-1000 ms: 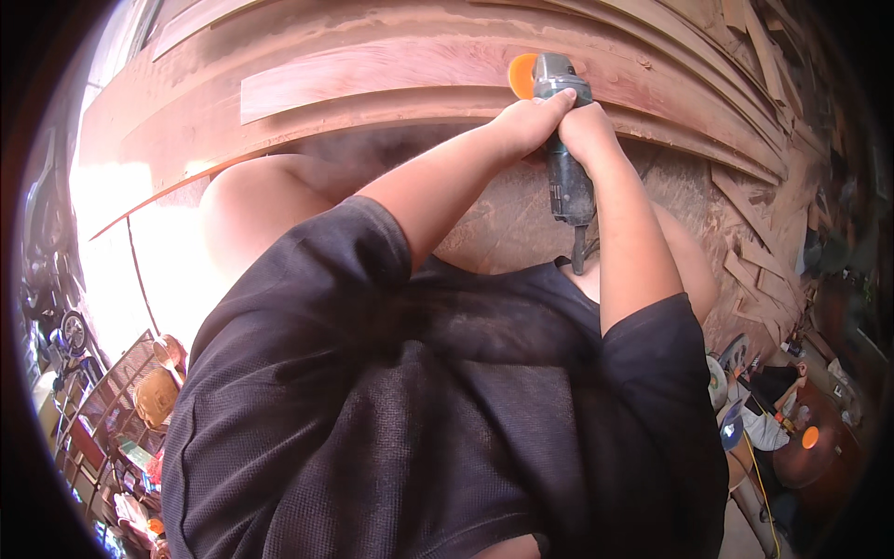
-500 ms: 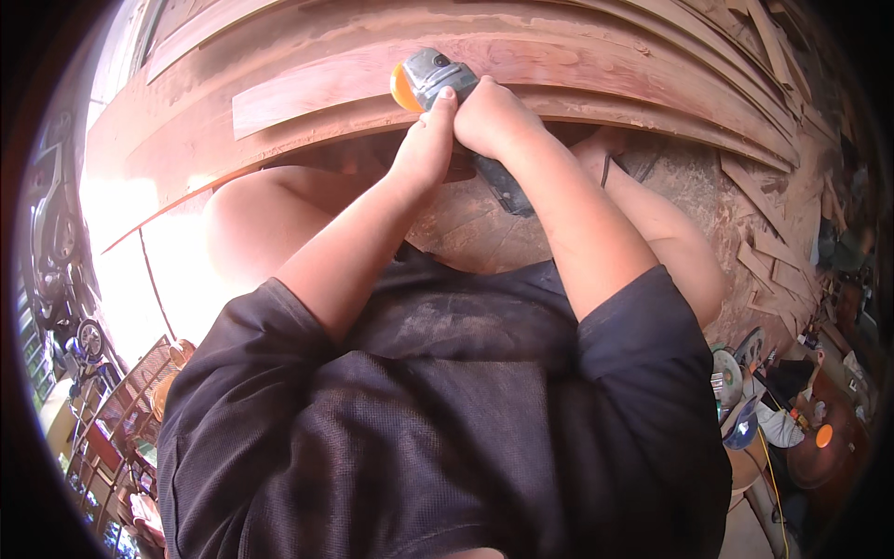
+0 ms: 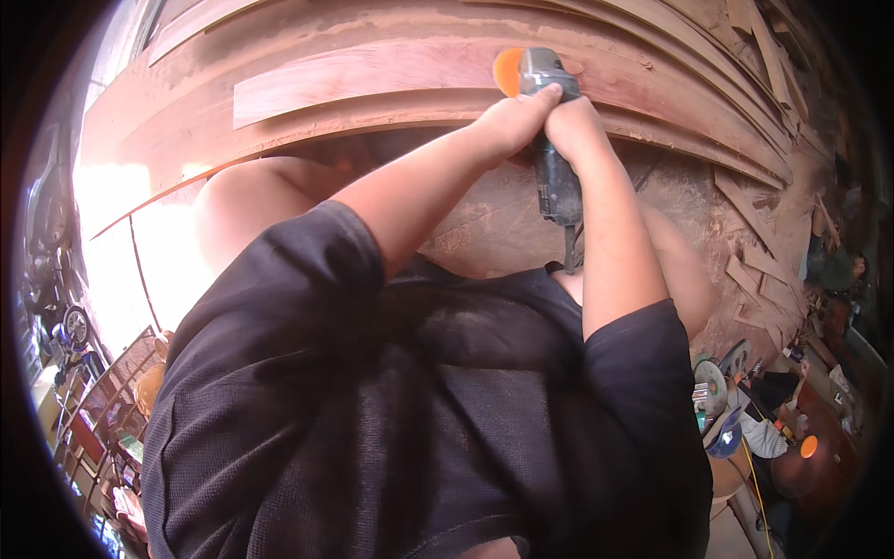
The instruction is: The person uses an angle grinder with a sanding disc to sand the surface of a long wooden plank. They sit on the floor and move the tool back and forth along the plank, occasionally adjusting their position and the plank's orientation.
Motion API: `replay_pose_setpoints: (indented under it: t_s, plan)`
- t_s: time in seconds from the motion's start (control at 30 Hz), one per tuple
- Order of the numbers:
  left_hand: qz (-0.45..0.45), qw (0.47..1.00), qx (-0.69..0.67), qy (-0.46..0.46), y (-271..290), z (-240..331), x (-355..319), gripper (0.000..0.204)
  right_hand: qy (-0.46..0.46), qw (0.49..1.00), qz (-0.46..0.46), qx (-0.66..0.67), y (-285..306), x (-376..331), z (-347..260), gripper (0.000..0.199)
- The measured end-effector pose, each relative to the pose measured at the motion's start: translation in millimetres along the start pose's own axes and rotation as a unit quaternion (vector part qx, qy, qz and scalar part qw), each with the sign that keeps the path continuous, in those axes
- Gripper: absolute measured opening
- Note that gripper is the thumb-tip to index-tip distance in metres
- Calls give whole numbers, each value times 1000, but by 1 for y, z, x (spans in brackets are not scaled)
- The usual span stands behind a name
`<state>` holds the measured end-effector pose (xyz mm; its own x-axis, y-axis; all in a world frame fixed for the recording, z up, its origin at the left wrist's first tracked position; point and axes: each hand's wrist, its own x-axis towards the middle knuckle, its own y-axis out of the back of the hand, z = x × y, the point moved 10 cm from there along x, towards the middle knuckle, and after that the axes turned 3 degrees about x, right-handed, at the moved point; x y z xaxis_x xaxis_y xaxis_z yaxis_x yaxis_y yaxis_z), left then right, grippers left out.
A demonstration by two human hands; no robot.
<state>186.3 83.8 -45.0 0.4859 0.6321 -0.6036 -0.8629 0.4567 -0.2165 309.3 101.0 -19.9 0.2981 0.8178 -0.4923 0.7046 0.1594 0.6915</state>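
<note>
Both my hands grip a dark angle grinder [image 3: 559, 186] with a grey head and an orange disc [image 3: 507, 73]. My left hand [image 3: 520, 119] is closed round its left side near the head, thumb on top. Across from it, my right hand [image 3: 575, 126] wraps the body from the right. The disc lies over a long reddish wooden board [image 3: 372, 76]; whether it touches the wood I cannot tell. From the grinder's rear end a cord [image 3: 570, 250] runs down toward my lap.
The board rests on a wide wooden plank [image 3: 168, 154] before my knees. More long boards [image 3: 652, 42] lie beyond it. Wood offcuts [image 3: 764, 279] are scattered at the right. Grinding discs [image 3: 712, 387] and a yellow cord [image 3: 759, 484] lie at lower right. A wheeled vehicle [image 3: 76, 326] shows at far left.
The grinder and both hands have moved right along the board. The tool has turned more upright in view, and its rear cord now shows.
</note>
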Motion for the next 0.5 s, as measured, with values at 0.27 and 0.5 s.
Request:
replay_pose_setpoints:
  t_s: [0.27,0.5]
  plan:
    - [206,947,-220,114,125,-55,-83,87,86,982,-140,-92,-90,-47,-141,66]
    - [181,982,-51,-33,102,-36,-16,89,71,991,-71,-85,-47,-16,-95,57]
